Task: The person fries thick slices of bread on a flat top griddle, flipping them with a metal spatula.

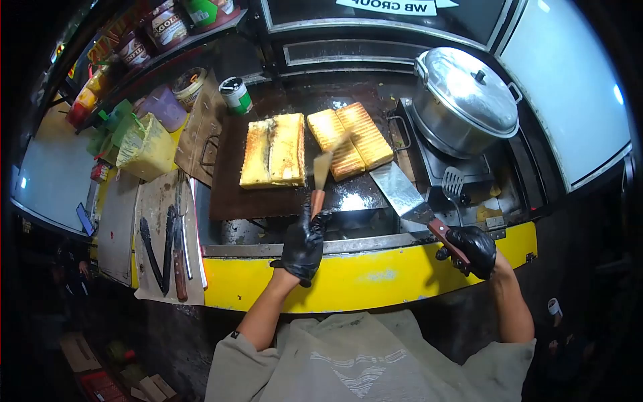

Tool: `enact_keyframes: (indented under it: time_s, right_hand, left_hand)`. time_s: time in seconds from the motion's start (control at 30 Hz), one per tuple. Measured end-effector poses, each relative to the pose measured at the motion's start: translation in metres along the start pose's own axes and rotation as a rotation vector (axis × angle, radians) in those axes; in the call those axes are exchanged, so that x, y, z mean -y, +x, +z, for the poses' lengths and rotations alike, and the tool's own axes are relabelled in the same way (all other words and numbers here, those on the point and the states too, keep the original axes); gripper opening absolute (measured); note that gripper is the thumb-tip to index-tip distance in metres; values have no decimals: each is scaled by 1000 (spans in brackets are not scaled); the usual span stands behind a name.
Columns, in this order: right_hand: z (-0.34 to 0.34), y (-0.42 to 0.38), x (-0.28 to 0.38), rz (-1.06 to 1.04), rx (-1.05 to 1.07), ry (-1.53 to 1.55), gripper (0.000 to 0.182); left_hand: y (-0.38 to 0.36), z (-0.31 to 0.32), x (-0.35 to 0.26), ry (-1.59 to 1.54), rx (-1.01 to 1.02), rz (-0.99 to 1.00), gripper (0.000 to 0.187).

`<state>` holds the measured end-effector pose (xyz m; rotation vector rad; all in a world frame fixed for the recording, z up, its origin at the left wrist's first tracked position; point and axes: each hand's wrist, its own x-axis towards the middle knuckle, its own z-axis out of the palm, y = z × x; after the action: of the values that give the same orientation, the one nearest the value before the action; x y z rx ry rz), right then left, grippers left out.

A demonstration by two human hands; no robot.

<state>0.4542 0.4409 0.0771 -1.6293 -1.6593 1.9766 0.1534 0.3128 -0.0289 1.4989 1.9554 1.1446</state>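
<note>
My left hand (305, 246), in a black glove, is closed around the wooden handle of a basting brush (322, 169). The brush head points away from me and overlaps the near left edge of the right-hand toasted bread slab (365, 137), its tip slightly blurred. In my right hand (474, 250), also gloved in black, is a wooden-handled griddle spatula (400, 191), with its wide metal blade right at that slab's near edge. To the left lies another yellow, browned bread slab (288, 149). Both slabs rest on a dark flat griddle (231, 201).
A large lidded pot (445, 117) stands on a stove at the right, with a slotted turner (453, 187) in front. Tongs (167, 251) and a knife (179, 268) lie on the left board. Behind them are plastic tubs (149, 147) and a green-white can (236, 97).
</note>
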Motion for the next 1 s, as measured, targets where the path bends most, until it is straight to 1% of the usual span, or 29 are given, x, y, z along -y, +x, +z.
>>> enact_keyframes:
  time_s: [0.03, 0.07, 0.1, 0.17, 0.23, 0.3, 0.37, 0.4, 0.43, 0.5, 0.53, 0.57, 0.6, 0.63, 0.67, 0.7, 0.77, 0.8, 0.83, 0.87, 0.9, 0.93, 0.97, 1.0]
  right_hand:
    - [0, 4, 4, 38, -15, -11, 37]
    - [-7, 14, -5, -14, 28, 66, 37]
    - [-5, 18, -4, -23, 31, 64, 37]
    - [9, 24, 4, -22, -71, 78, 35]
    - [24, 48, -5, -58, -23, 79, 27]
    - [44, 68, -8, -146, 112, 155, 24]
    - [65, 89, -8, -179, 69, 205, 22]
    - [74, 97, -7, -196, 66, 289, 21]
    - [80, 99, -2, -183, 0, 245, 20]
    - [89, 103, -1, -141, 13, 447, 21]
    - [92, 118, -14, -47, -40, 689, 17]
    - [82, 123, -25, -97, 322, 927, 21]
    - [77, 123, -37, 4, 509, 1205, 28]
    - [82, 107, -29, 113, 695, 1482, 37]
    - [90, 104, -32, 84, 763, 1570, 44]
    - [99, 101, -36, 59, 836, 1654, 52]
    - [115, 106, -46, -18, 865, 1575, 49]
    - [117, 114, -55, 72, 887, 1550, 44]
    - [119, 106, -48, 73, 887, 1555, 44]
    - [121, 90, -33, 104, 629, 1324, 41]
    - [122, 78, -25, 134, 376, 1085, 39]
    - [123, 72, -26, 99, 296, 1016, 37]
    - [120, 71, -34, 106, 287, 1018, 37]
    - [115, 71, -45, 59, 344, 888, 37]
  left_hand:
    - [2, -1, 1, 3, -11, 7, 43]
    - [3, -2, 2, 48, 42, -45, 43]
    - [4, -4, 4, 92, 96, -98, 43]
    - [3, -9, 8, 106, 119, -152, 44]
    - [3, -15, 7, 145, 66, 29, 44]
    - [4, -17, 5, 181, 145, -142, 44]
    - [0, -19, 3, 124, 128, -95, 45]
    - [-2, -17, 6, 128, 146, -145, 46]
    - [-4, -16, 6, 129, 142, -137, 46]
    - [-10, -17, 8, 119, 75, 30, 46]
    - [-15, -17, 7, -39, 63, -13, 45]
    - [-18, -15, 10, -42, 59, -8, 45]
    - [-23, -11, 13, -104, -48, 14, 43]
    - [-27, -8, 13, -167, -149, 34, 42]
    - [-33, -5, 10, -259, -238, -11, 38]
    - [-37, -6, 7, -264, -234, -16, 38]
    - [-46, -11, 5, -421, -34, -415, 33]
    - [-45, 2, 14, -316, -151, -245, 32]
    - [-43, 1, 8, -312, -148, -246, 32]
    - [-40, -2, -2, -549, -52, -407, 42]
    - [-40, -2, -3, -637, -11, -439, 46]
    - [-39, -2, -5, -723, 29, -475, 51]
    - [-39, -1, -6, -806, 66, -515, 55]
    - [-40, -1, -9, -829, 23, -552, 41]
